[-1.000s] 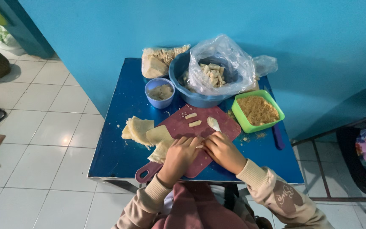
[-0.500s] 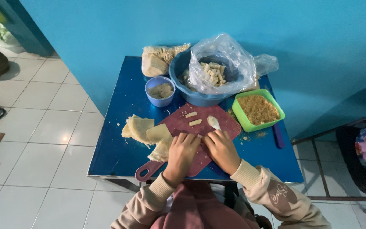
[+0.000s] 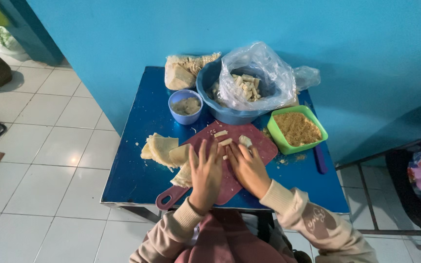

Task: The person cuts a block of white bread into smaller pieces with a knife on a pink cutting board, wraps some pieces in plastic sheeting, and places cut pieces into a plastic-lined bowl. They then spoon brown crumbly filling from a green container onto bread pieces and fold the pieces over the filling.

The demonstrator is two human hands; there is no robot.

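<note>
1. In the lower centre of the frame, the left hand (image 3: 206,171) and the right hand (image 3: 248,168) lie flat, side by side, on the dark red cutting board (image 3: 230,160) on the blue desk (image 3: 137,170).
2. They seem to roll a filled wrapper, which is hidden under the palms. To do this well, I judge that the pressure should be even and the roll tight.
3. The fingers of both hands are stretched and slightly spread; neither grip closes around anything.
4. The wrists are bent downward and the sleeves come from the bottom edge.
5. The wrapper stack (image 3: 164,148) lies left of the hands, and the green bowl of crumbs (image 3: 297,129) stands at upper right.
</note>
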